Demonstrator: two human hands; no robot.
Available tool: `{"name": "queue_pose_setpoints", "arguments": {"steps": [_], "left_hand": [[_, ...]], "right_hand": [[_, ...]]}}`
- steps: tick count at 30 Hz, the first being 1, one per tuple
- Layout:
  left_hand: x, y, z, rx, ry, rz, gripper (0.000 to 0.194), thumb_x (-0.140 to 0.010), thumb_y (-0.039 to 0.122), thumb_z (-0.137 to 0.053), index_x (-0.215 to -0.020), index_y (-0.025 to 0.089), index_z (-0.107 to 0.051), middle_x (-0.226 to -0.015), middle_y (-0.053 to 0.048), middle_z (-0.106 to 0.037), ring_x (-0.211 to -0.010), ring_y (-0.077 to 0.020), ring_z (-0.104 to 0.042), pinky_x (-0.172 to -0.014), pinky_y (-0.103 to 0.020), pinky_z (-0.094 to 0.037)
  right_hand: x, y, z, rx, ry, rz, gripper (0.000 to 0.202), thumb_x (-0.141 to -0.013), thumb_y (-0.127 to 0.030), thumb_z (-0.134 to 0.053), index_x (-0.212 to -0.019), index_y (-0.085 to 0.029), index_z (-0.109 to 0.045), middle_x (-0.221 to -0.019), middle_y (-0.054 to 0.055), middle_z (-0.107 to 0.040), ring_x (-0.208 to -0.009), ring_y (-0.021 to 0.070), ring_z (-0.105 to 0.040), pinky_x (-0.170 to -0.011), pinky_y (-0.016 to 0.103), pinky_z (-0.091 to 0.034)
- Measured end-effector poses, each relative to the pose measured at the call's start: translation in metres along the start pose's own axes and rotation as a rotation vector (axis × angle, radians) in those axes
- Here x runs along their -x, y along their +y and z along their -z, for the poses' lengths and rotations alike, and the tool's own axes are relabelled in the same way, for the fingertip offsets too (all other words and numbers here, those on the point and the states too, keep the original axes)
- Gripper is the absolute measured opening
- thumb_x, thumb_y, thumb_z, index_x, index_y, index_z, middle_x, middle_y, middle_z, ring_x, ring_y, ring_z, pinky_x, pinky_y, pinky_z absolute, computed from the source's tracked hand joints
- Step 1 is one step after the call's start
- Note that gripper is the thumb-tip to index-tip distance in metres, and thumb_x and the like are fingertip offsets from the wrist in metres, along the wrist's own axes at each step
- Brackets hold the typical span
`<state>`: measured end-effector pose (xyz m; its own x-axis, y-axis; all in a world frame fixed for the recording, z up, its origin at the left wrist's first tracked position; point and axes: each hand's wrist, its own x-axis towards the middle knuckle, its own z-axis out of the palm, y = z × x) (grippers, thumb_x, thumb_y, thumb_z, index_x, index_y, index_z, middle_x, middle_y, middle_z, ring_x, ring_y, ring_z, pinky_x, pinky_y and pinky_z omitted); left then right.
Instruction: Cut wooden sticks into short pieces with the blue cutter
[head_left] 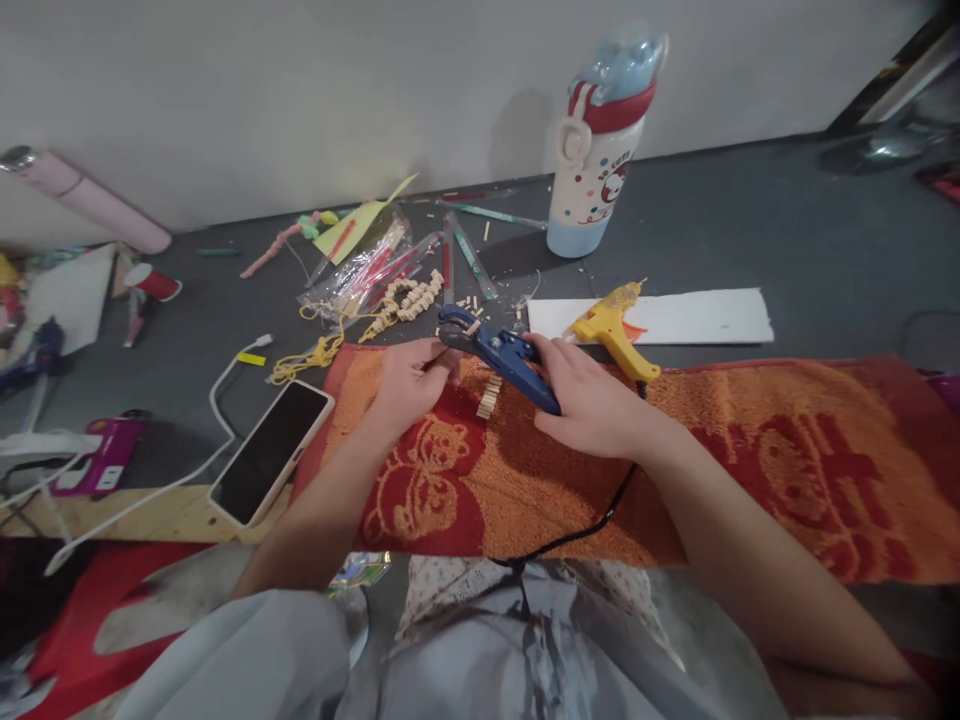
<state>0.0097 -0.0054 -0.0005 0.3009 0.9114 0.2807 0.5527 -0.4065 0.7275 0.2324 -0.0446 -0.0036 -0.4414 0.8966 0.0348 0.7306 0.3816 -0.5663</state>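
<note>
My right hand [589, 400] is wrapped around the handles of blue cutting pliers [510, 365], whose jaws point to the upper left. A small pale piece [472, 327] shows at the jaws. My left hand [416, 385] is closed in a pinch just below the jaw end; whatever its fingertips hold is hidden. Between the hands, a short row of small pale wooden pieces [490, 398] lies on an orange and red towel [525, 490]. Beyond the pliers sits a bundle of similar pieces [412, 300] with yellow string [311, 358].
A yellow glue gun [619, 325] rests on a white strip [697, 318], its black cord crossing the towel. Behind stands a cartoon bottle [596, 170]. A phone [271, 455], white cable [217, 400], plastic packets [367, 265] and a pink flask [97, 200] lie leftward.
</note>
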Motion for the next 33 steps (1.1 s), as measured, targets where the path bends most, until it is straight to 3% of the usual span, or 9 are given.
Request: {"name": "queue_pose_setpoints", "arguments": {"steps": [5,11,16,21,23,29,33], "left_hand": [[0.001,-0.006,0.004,0.025,-0.002,0.020,0.028,-0.077,0.027,-0.049,-0.052,0.018,-0.054,-0.050,0.000,-0.057,-0.050,-0.0122,-0.051,-0.053,-0.024,-0.038],[-0.002,-0.014,0.012,0.074,-0.061,-0.068,0.042,-0.082,0.046,-0.052,-0.052,0.017,-0.056,-0.053,-0.002,-0.057,-0.053,-0.0128,-0.052,-0.053,-0.024,-0.039],[-0.002,-0.017,0.012,0.091,-0.082,-0.085,0.037,-0.081,0.042,-0.055,-0.053,0.017,-0.059,-0.055,-0.002,-0.057,-0.057,-0.0128,-0.053,-0.057,-0.024,-0.040],[0.002,-0.006,0.005,0.090,0.013,0.048,0.030,-0.080,0.029,-0.052,-0.053,0.017,-0.057,-0.051,0.000,-0.055,-0.050,-0.0112,-0.049,-0.051,-0.023,-0.037],[0.003,0.000,0.002,0.172,-0.004,0.122,0.029,-0.080,0.028,-0.051,-0.053,0.017,-0.055,-0.048,0.001,-0.053,-0.044,-0.0093,-0.043,-0.047,-0.022,-0.034],[0.003,-0.002,0.000,0.530,-0.147,0.266,0.037,-0.080,0.044,-0.058,-0.056,0.016,-0.051,-0.046,0.000,-0.053,-0.034,-0.0044,-0.030,-0.036,-0.020,-0.024],[0.001,-0.008,0.002,0.508,-0.140,0.225,0.045,-0.076,0.053,-0.063,-0.055,0.014,-0.052,-0.046,0.000,-0.053,-0.035,-0.0040,-0.034,-0.036,-0.019,-0.024]], "right_hand": [[-0.002,0.002,0.001,-0.050,-0.013,0.070,0.079,-0.066,-0.023,-0.052,-0.140,-0.011,-0.027,-0.125,0.020,-0.048,-0.115,0.0345,-0.049,-0.095,0.051,-0.041],[-0.002,0.004,0.005,-0.087,-0.075,0.121,0.084,-0.064,-0.022,-0.053,-0.143,-0.012,-0.024,-0.133,0.020,-0.045,-0.124,0.0334,-0.043,-0.100,0.050,-0.038],[-0.002,0.004,0.007,-0.080,-0.115,0.134,0.086,-0.065,-0.022,-0.053,-0.144,-0.011,-0.022,-0.137,0.021,-0.041,-0.125,0.0331,-0.042,-0.100,0.049,-0.037],[-0.003,0.000,0.001,-0.018,-0.018,0.050,0.082,-0.067,-0.025,-0.053,-0.142,-0.011,-0.024,-0.121,0.019,-0.048,-0.115,0.0349,-0.047,-0.096,0.050,-0.039],[-0.004,0.000,0.000,0.034,0.011,0.029,0.082,-0.067,-0.025,-0.053,-0.142,-0.008,-0.024,-0.116,0.018,-0.048,-0.111,0.0350,-0.047,-0.096,0.050,-0.038],[-0.005,0.006,0.003,0.082,0.016,0.075,0.081,-0.067,-0.025,-0.053,-0.141,-0.008,-0.025,-0.118,0.019,-0.048,-0.113,0.0353,-0.044,-0.098,0.049,-0.035],[-0.004,0.010,0.005,0.011,-0.017,0.085,0.080,-0.066,-0.026,-0.054,-0.140,-0.009,-0.027,-0.120,0.019,-0.048,-0.114,0.0356,-0.045,-0.098,0.050,-0.036]]}}
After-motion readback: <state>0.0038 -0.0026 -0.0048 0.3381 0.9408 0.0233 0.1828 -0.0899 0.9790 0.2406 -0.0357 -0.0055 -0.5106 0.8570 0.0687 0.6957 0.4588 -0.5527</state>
